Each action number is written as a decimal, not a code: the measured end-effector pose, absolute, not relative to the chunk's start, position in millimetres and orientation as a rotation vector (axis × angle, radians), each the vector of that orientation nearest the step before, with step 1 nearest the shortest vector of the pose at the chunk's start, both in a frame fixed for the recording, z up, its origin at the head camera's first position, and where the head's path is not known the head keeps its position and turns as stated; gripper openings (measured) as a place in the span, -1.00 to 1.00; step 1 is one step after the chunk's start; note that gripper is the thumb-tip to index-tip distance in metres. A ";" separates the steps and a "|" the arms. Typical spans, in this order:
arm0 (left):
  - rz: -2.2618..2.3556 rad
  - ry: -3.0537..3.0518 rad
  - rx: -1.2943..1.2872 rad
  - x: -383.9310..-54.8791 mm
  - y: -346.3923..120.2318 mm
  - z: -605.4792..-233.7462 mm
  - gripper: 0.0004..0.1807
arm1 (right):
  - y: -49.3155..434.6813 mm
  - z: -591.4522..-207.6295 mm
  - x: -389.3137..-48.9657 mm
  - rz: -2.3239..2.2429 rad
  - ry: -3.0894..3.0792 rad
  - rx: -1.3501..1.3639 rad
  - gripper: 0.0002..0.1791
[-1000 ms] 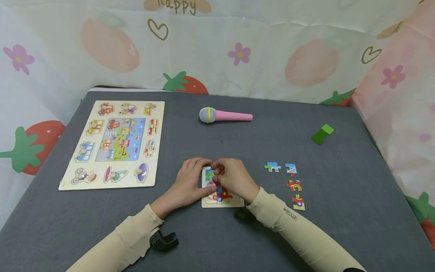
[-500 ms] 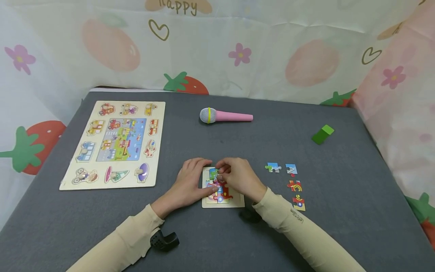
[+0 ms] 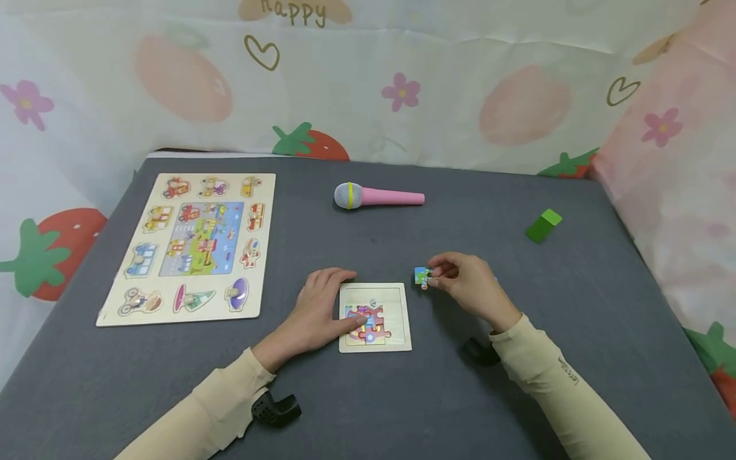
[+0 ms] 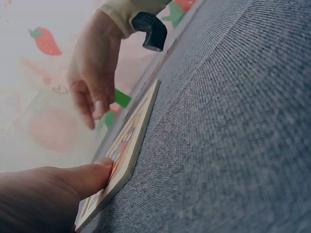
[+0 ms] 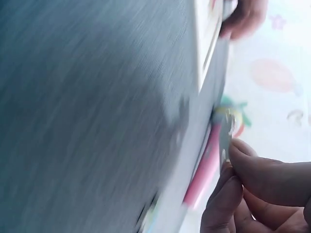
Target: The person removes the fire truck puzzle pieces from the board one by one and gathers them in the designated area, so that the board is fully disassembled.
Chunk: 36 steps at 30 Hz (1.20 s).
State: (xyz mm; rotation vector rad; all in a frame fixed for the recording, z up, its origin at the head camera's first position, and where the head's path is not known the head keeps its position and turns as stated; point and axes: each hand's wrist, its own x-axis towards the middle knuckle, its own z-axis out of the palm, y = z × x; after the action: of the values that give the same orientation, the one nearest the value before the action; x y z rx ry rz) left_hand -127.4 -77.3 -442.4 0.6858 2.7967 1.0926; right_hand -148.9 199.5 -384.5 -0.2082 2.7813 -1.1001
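Between the thumb and fingers of my right hand (image 3: 474, 287) is a small blue and green jigsaw piece (image 3: 421, 276), held in the air just right of the puzzle board. The right wrist view shows that piece (image 5: 225, 138) edge-on at the fingertips. My left hand (image 3: 313, 313) lies along the left side of the small framed puzzle board (image 3: 397, 294), its thumb (image 4: 95, 177) pressing on the joined pieces (image 3: 376, 329) and its other fingers extended past the upper left corner. Joined red and pink pieces fill the board's lower left part; its upper and right parts show pale backing.
A large peg puzzle board (image 3: 190, 306) with vehicle pictures lies at the left. Behind the small board is a pink toy microphone (image 3: 391, 196); a green block (image 3: 543, 226) stands at the right. My right hand and sleeve hide the place where loose pieces lay.
My right hand has lifted the blue and green piece off the board and moved right with it, now covering the loose pieces there. My left hand stays in place.
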 end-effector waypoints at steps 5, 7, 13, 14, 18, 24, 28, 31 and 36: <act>1.093 2.804 0.678 -126.9 -79.8 -443.1 -0.19 | 217.1 -386.6 -152.3 -1.040 2.792 -0.193 -0.75; 1.096 2.803 0.677 -126.8 -80.0 -443.0 -0.18 | 219.2 -387.7 -152.8 -1.019 2.795 -0.202 -0.76; 1.090 2.808 0.694 -126.9 -78.3 -443.4 -0.18 | 219.1 -390.4 -151.7 -1.002 2.794 -0.258 -0.79; 1.085 2.811 0.697 -127.0 -78.0 -443.7 -0.18 | 218.8 -391.1 -151.2 -0.987 2.800 -0.275 -0.80; 1.086 2.810 0.696 -127.4 -77.9 -444.1 -0.17 | 217.9 -392.8 -149.7 -0.929 2.835 -0.334 -0.80; 1.100 2.803 0.690 -127.3 -78.7 -443.3 -0.18 | 219.8 -386.3 -150.7 -0.901 2.850 -0.353 -0.80; 1.094 2.803 0.701 -127.5 -78.5 -443.1 -0.18 | 225.7 -377.0 -151.6 -0.905 2.862 -0.315 -0.80; 1.088 2.809 0.717 -127.7 -78.4 -443.2 -0.19 | 229.1 -370.1 -152.8 -0.921 2.875 -0.308 -0.79; 1.074 2.812 0.786 -128.8 -78.8 -444.6 -0.27 | 223.5 -364.8 -151.3 -0.968 2.865 -0.327 -0.79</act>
State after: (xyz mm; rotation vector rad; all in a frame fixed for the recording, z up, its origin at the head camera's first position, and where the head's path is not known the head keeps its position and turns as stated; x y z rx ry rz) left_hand -128.8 -78.8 -444.6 0.7855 2.8116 1.0743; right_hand -151.3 223.5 -364.8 -0.3273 2.8651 -0.9684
